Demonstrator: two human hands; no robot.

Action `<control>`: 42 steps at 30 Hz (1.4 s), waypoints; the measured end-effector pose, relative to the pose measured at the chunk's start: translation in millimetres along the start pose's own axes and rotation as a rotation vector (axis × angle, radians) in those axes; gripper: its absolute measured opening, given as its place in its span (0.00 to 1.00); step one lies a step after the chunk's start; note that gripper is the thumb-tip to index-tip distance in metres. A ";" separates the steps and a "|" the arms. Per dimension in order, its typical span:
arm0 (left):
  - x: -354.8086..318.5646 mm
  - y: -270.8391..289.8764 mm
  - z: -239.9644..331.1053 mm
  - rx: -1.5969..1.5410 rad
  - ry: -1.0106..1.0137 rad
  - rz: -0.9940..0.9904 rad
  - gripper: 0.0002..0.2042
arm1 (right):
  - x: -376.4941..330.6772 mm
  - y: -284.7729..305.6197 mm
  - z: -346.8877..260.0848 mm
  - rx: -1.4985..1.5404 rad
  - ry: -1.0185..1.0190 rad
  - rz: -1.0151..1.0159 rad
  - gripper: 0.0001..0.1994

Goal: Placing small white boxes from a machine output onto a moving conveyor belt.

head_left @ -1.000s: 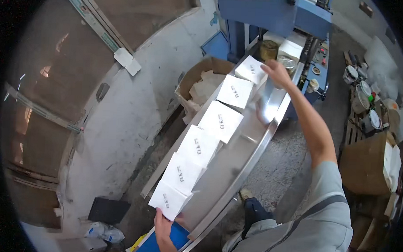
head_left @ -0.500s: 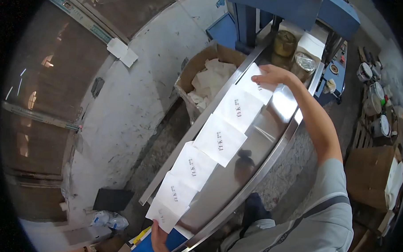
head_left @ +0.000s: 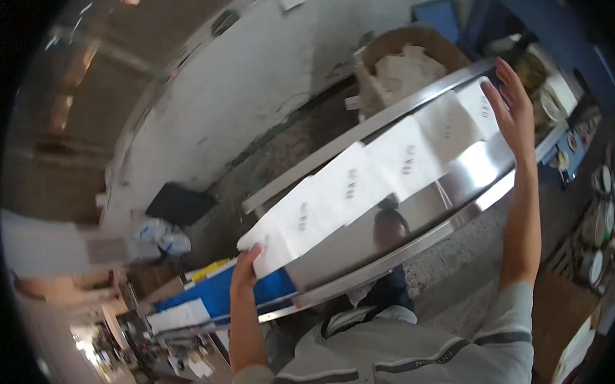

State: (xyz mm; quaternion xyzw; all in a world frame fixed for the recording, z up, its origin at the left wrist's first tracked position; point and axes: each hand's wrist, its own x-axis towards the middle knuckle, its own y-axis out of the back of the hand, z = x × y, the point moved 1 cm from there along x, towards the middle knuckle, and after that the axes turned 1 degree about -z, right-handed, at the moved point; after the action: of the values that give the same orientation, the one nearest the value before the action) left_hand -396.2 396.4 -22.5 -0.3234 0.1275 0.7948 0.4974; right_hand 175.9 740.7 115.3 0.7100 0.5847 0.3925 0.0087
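Observation:
A row of overlapping white paper pieces (head_left: 355, 180), each with small dark print, lies along a shiny metal trough (head_left: 322, 263). My left hand (head_left: 246, 266) pinches the near end of the row, thumb on top, beside a blue surface (head_left: 253, 292). At the far end, my right hand (head_left: 514, 118) stands with thumb and fingers apart, next to the last white piece. Its thumb is close to that piece; whether it touches cannot be made out. Motion blurs the paper somewhat.
Beyond the trough stands a cardboard box (head_left: 374, 71) holding loose white paper. Blue machinery (head_left: 564, 32) and yellowish rolls (head_left: 530, 70) are at the far right end. White buckets (head_left: 593, 266) are on the right. At lower left, more white paper (head_left: 180, 316) lies on the blue surface.
The view has turned, so the trough now runs more crosswise. My right hand has opened and shifted off the far piece toward its edge. My left hand keeps its pinch on the near end.

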 end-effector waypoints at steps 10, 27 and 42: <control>-46.9 155.0 -19.3 -0.284 -0.116 -0.106 0.29 | -254.3 -199.9 -347.1 0.744 -0.210 -0.966 0.34; -106.6 610.7 -133.6 -0.027 0.164 0.043 0.34 | -672.3 -629.2 -571.9 0.731 -1.062 -1.469 0.53; -83.3 669.2 -147.2 0.023 0.049 0.140 0.30 | -737.8 -690.1 -589.8 0.436 -0.781 -1.353 0.47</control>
State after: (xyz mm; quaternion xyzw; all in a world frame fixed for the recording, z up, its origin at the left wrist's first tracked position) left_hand -898.8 -56.1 -160.3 -0.3272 0.1707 0.8180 0.4412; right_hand -733.1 78.0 -205.6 0.2743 0.9056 -0.0967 0.3088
